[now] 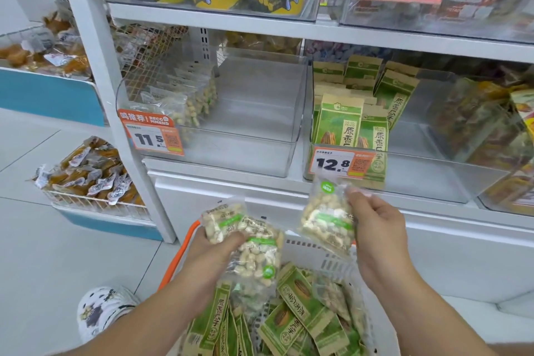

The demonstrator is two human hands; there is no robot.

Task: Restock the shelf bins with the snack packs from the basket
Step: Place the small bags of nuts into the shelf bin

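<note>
Pinching a nut pack (328,218), right hand (375,228); left hand (215,251) grip clamped on two nut packs (248,243), above basket (332,266).

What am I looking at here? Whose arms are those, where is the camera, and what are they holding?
There is no machine: a person wears one camera on the head, looking forward and down, so the arms are their own. The left hand grips clear packs of pale nuts, and the right hand holds another clear nut pack. Below them is a white basket with green paper snack packs inside. Ahead is a shop shelf with clear bins: the bin tagged 11.5 holds matching nut packs at its left side, and the bin tagged 12.8 holds the green ones.
</note>
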